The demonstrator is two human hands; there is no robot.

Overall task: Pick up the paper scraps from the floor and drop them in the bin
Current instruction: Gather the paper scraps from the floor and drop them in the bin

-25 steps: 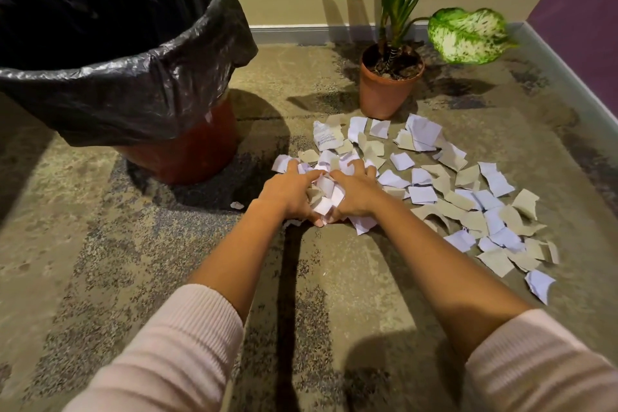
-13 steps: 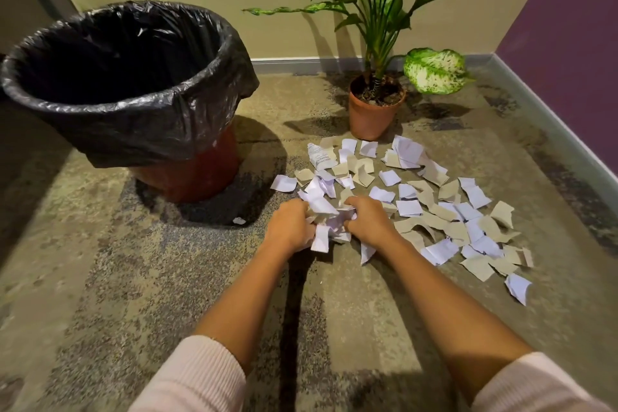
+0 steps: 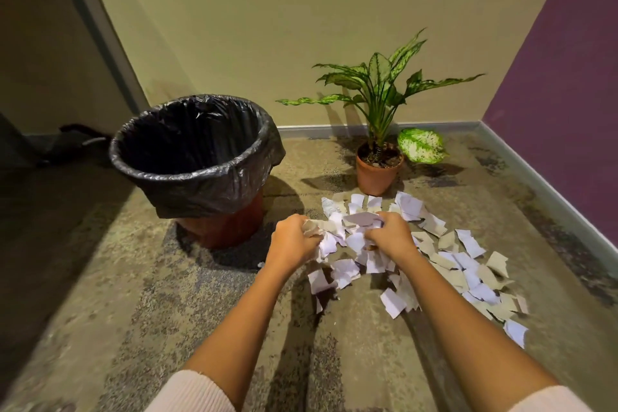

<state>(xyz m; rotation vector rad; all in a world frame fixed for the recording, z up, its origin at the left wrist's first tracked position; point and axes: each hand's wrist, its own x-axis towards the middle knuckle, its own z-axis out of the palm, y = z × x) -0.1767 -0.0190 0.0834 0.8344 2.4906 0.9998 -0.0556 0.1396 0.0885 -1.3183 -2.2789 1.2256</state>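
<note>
My left hand and my right hand are curled round a shared bunch of white and beige paper scraps, held above the floor. A few pieces hang or drop loose below the bunch. More paper scraps lie scattered on the floor to the right of my hands. The bin, a red tub lined with a black bag, stands open to the left of and beyond my hands.
A potted plant in a terracotta pot stands just behind the scraps near the back wall. A purple wall with a skirting board bounds the right side. A dark doorway lies at far left.
Both hands have gathered a bunch of scraps and lifted it off the floor. My head has risen, so the bin and plant look farther away. Some scraps trail below the bunch.
</note>
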